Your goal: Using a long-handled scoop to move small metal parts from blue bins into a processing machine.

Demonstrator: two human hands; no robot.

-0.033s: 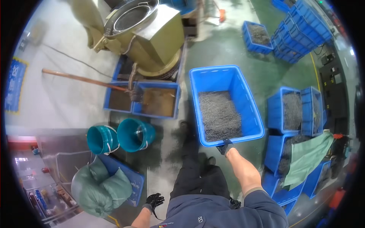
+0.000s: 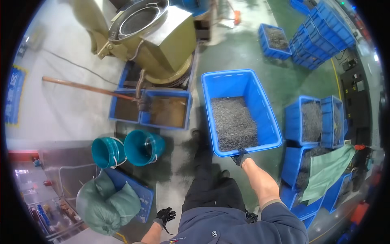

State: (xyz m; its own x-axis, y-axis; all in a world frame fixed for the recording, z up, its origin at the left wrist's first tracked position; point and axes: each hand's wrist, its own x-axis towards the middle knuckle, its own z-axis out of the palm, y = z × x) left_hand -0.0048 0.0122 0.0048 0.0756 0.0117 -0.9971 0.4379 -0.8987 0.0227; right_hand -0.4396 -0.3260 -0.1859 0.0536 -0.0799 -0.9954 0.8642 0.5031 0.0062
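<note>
In front of me is a deep blue plastic bin (image 2: 262, 107), partly filled with a layer of small, thin grey metal pieces (image 2: 235, 124); they are too fine to name exactly. My right hand (image 2: 241, 156), in a black glove, is closed on the bin's near rim, with that arm stretched forward. My left hand (image 2: 165, 215), also in a black glove, hangs low beside my left hip. Its fingers are spread and it holds nothing. Whether the bin touches the floor is hard to tell.
An olive-green machine with a round bowl (image 2: 172, 53) stands at far left, above blue bins of brown material (image 2: 168, 109). Two teal buckets (image 2: 144, 148) and a green sack (image 2: 107, 203) are left. Filled blue bins (image 2: 294, 122) and stacked bins (image 2: 321, 36) line the right.
The view has shifted very slightly, and the things at left appear a little lower. Both hands keep their poses, the right one still on the bin's rim.
</note>
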